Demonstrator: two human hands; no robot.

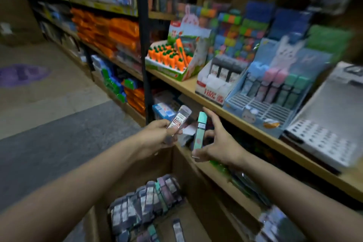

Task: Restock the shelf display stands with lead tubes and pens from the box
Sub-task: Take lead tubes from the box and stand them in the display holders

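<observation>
Head view: the wooden shelf [198,92] runs from centre to the right edge of the frame, carrying the display stands at reaching height. Upper right of centre stands the blue stand [261,108], its rear rows filled with pastel tubes and its front slots bare, likely the gap to refill. Left of it sits the white stand [213,86] of dark-capped tubes, and further left the carrot stand [169,68]. At the bottom centre the cardboard box [135,175] lies open with lead tubes [147,200] heaped inside. Mid-frame, the right hand [218,143] pinches a mint tube [199,135] upright, probably bound for the blue stand. The left hand [159,135] grips a clear tube [179,121], tilted, label showing.
</observation>
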